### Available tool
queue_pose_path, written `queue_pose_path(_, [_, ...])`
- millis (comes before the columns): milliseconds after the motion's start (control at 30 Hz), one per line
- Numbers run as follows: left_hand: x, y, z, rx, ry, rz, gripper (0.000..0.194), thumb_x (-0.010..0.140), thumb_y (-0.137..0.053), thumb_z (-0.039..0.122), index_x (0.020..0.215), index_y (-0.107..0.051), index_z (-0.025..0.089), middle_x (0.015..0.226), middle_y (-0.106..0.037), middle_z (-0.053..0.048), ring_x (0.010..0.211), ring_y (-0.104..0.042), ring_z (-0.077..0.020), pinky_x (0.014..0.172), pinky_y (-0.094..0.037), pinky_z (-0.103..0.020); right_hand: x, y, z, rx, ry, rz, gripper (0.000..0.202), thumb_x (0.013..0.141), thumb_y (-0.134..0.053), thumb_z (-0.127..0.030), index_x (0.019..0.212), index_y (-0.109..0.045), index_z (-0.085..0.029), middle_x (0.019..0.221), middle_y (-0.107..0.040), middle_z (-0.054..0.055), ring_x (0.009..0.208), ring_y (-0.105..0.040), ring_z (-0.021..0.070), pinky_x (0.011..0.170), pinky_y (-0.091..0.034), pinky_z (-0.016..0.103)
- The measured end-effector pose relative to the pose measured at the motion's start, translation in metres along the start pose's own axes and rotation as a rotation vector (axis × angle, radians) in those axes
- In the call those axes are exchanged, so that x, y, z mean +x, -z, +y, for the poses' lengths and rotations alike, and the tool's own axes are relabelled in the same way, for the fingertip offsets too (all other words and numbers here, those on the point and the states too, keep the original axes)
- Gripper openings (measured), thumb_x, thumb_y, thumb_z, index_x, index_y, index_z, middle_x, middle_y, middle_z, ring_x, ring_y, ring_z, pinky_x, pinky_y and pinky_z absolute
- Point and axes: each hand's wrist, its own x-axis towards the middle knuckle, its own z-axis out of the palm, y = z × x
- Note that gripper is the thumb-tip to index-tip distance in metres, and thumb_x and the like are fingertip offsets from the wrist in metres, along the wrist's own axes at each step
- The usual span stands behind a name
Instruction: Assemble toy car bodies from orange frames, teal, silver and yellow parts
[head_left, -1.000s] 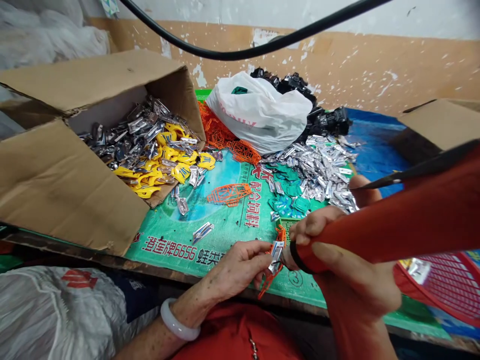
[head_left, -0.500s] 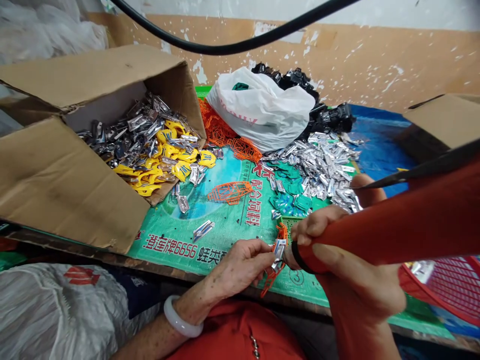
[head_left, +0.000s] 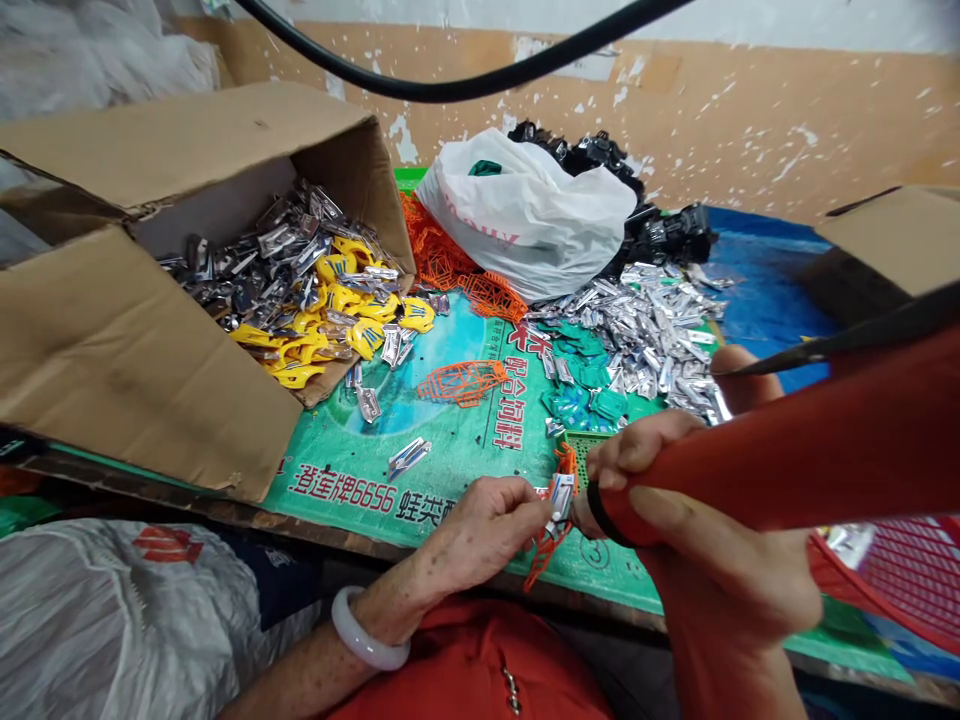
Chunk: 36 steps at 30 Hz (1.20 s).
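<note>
My left hand [head_left: 487,530], a white bangle on its wrist, pinches an orange plastic lattice frame [head_left: 546,555] at the table's front edge. A small silver metal-like piece [head_left: 561,492] lies against the frame beside the fingertips. My right hand [head_left: 720,520] wraps round a thick red tool [head_left: 825,430], apparently an electric screwdriver, with a black ring near its front end. The tool's tip points at the silver piece; their exact contact is hard to see. Another orange lattice frame [head_left: 461,382] rests flat on the green sheet, near a loose silver piece [head_left: 409,458].
At left, a tipped cardboard box [head_left: 150,360] spills silver and yellow parts [head_left: 322,310]. Behind stands a white plastic bag [head_left: 525,220]; silver pieces [head_left: 637,320] and green parts [head_left: 574,360] lie heaped before it. A red basket [head_left: 892,570] is at right. A black cable [head_left: 442,90] hangs overhead.
The view has shifted very slightly. Both hands, the orange frame and the red tool keep nearly the same positions relative to one another.
</note>
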Motion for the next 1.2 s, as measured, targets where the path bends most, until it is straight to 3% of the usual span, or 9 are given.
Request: queue_pose_path(1200, [-0.0004, 0.0011, 0.0021, 0.027, -0.009, 0.018, 0.029, 0.082, -0.046, 0.036, 0.06, -0.048, 0.018, 0.057, -0.043, 0.005, 0.056, -0.037, -0.0109, 0.054, -0.029, -0.025, 0.0019, -0.004, -0.0004, 0.062, -0.012, 0.013, 0.013, 0.066, -0.071, -0.016, 0.074, -0.063, -0.023, 0.07, -0.055, 0.0, 0.059, -0.056, 0.0141, 0.042, -0.045, 0.026])
